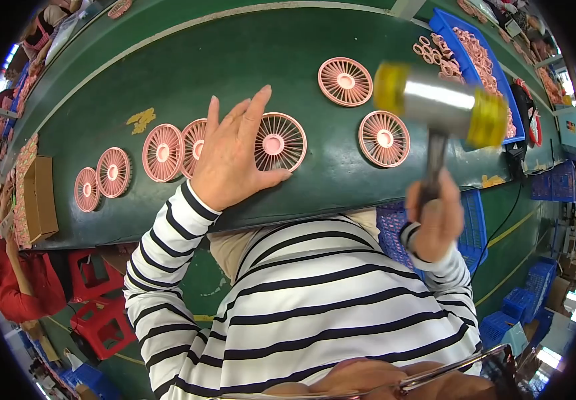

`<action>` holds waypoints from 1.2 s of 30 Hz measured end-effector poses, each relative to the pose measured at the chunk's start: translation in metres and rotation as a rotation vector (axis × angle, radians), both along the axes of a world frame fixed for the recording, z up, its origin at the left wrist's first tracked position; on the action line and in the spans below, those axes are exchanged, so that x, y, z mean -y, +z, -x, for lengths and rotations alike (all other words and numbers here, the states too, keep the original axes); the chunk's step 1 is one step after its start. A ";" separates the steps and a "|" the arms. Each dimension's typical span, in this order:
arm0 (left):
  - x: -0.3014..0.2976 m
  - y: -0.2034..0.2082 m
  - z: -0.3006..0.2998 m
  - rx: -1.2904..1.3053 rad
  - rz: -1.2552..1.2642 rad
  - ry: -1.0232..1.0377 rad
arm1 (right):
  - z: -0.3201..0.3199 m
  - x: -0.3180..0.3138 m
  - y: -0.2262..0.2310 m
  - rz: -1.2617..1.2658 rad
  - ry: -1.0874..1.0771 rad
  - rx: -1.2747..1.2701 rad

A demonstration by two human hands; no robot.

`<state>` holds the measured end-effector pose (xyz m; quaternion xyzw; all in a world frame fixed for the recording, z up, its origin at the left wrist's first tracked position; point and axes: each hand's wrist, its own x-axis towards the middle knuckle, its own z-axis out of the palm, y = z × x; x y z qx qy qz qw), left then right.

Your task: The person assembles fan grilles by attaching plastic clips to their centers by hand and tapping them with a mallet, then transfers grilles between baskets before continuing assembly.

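Observation:
My left hand [233, 150] rests over the work table with its fingers spread. Its thumb and forefinger lie along the rim of a round pink fan grille [273, 144] with radial spokes, which is flat on the table. Under the palm, another pink grille [197, 148] is partly covered. My right hand [438, 217] is closed round the dark handle of a mallet [440, 103], raised at the right of the table. It has a silver middle and yellow faces, slightly blurred. Just left of the mallet lie two more grilles, one farther [345, 81] and one nearer [384, 139].
Several pink grilles [163, 153] sit in a row to the left, before a cardboard box [40, 200]. A blue tray [449, 28] of small pink rings stands far right, with loose rings [428, 51] beside it. A blue basket [474, 223] and red stools [101, 327] flank me.

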<state>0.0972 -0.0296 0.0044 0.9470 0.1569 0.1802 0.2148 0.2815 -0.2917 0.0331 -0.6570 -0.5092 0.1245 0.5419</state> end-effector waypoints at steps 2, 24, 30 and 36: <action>0.002 -0.001 -0.001 0.014 -0.001 0.014 | 0.009 -0.027 -0.006 0.160 0.049 0.481; -0.023 0.001 0.056 -0.073 -0.089 0.124 | 0.008 -0.051 0.002 0.438 0.134 0.377; -0.009 -0.019 0.045 0.151 0.164 0.072 | 0.021 -0.056 0.002 0.131 0.244 0.284; -0.012 -0.026 0.048 0.176 0.309 0.095 | 0.026 -0.073 0.015 0.374 0.269 0.363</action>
